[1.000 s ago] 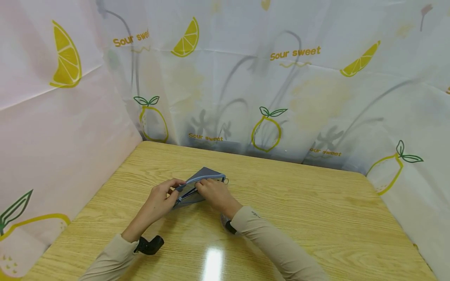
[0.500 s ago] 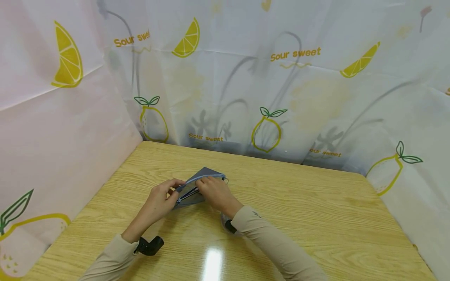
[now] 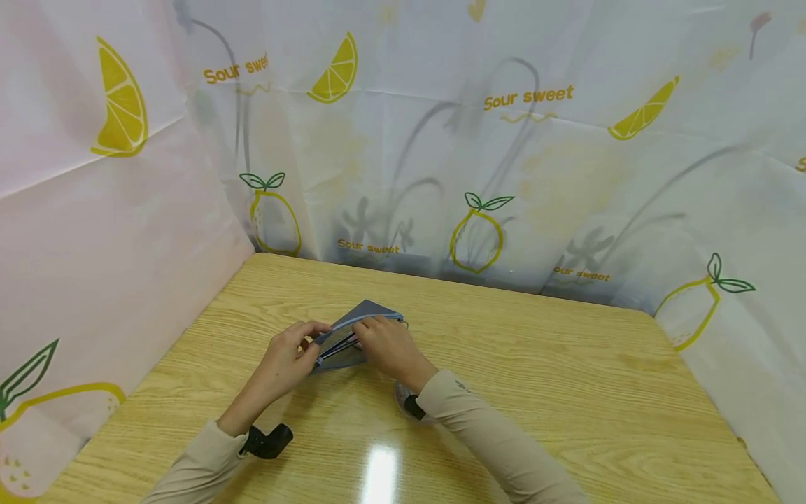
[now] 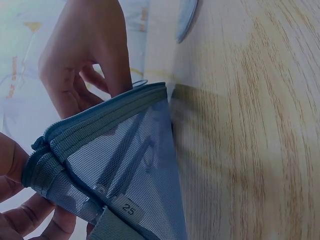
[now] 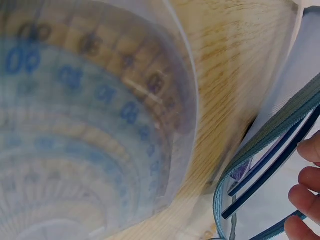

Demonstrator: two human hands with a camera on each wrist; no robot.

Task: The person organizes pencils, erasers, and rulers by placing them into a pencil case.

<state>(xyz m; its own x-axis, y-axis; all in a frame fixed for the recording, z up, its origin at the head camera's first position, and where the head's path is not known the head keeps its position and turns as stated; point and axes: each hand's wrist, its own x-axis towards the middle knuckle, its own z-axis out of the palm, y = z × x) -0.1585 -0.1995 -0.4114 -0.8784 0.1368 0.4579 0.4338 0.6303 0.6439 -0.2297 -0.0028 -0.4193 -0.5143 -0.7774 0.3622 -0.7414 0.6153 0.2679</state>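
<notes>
A blue-grey mesh zip pouch stands with its mouth unzipped above the table. My left hand pinches the rim at its left end; a small "25" tag shows on the mesh. My right hand reaches into the mouth, fingers bent. Whether they hold anything is hidden by the rim. Slim dark rods lie slanted inside the pouch, under the upper finger in the right wrist view. A small metal ring hangs at the zip's end.
A clear protractor with blue numbers lies close below the right wrist. The wooden table meets a lemon-printed cloth at the back and left. Black wrist cameras sit under both sleeves.
The right hand has shifted very slightly to the right along the pouch's mouth, showing a little more of the inside. The left hand and the pouch have stayed in place.
</notes>
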